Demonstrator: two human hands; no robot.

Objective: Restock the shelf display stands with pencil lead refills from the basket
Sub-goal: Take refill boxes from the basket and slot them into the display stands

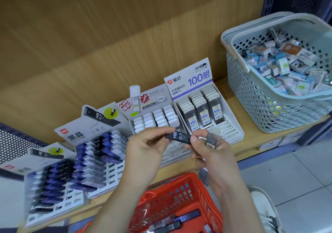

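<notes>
Both hands meet in front of the shelf. My left hand and my right hand pinch the two ends of a black HB 0.7 lead refill case. My right hand also grips other refill packs, one with a clear body and another sticking out below the palm. Under my arms the red basket holds more black HB refills. Display stands line the shelf: two dark-blue HB stands, a white-capped stand and a "100" 2B stand.
A pale green perforated basket full of small boxed items stands on the shelf at the right. The wooden back panel rises behind the stands. White floor tiles and a shoe show at the lower right.
</notes>
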